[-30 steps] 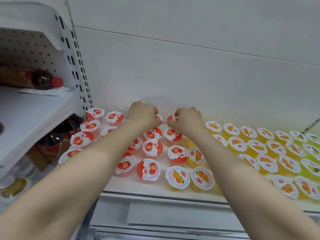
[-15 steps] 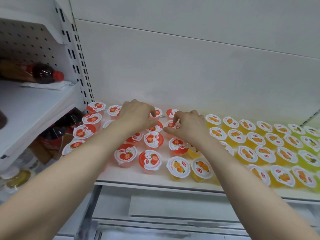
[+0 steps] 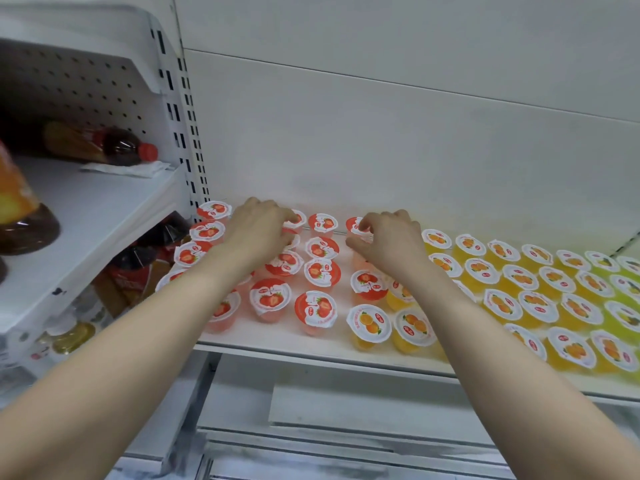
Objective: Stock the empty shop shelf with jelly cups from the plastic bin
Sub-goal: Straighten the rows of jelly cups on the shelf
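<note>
The white shop shelf (image 3: 277,341) carries rows of jelly cups: red strawberry cups (image 3: 315,313) on the left, orange cups (image 3: 369,322) in the middle, and yellow-green cups (image 3: 623,317) at the far right. My left hand (image 3: 258,232) reaches over the back rows, its fingers curled round a strawberry cup (image 3: 296,220) near the back wall. My right hand (image 3: 386,242) has its fingers curled over the lid of another back-row strawberry cup (image 3: 355,225), with the thumb below it. My palms hide the cups beneath them. The plastic bin is out of sight.
A slotted white upright (image 3: 180,116) bounds the shelf on the left. Beyond it, a neighbouring shelf (image 3: 86,216) holds a lying cola bottle (image 3: 117,147) and an orange-labelled bottle (image 3: 17,206), with more bottles (image 3: 138,268) below. A lower shelf (image 3: 346,410) juts out underneath.
My hands, close together at the back row a second ago, have spread apart. A column of strawberry cups now shows between them. The camera has shifted a little.
</note>
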